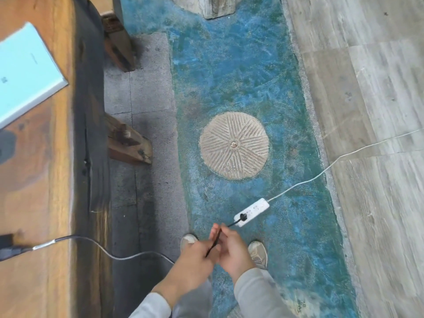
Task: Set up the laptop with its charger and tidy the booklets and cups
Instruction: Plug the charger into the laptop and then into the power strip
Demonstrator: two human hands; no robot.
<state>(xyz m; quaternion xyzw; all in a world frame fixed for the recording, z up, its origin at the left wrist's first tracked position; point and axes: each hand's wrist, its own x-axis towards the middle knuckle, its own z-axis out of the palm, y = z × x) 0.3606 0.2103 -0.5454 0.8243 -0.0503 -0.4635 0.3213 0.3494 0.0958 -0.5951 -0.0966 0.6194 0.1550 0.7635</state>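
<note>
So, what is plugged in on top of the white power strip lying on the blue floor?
One black plug sits in the near end of the white power strip; its black cable runs to both hands, left hand and right hand. The other sockets look free. The strip's underside is hidden.

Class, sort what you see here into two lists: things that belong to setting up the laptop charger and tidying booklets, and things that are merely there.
Belongs to the job:
black charger cable
black plug
white power strip
light blue booklet
left hand and right hand, both on the cable

Merely there:
round carved stone
wooden table
shoes
</note>
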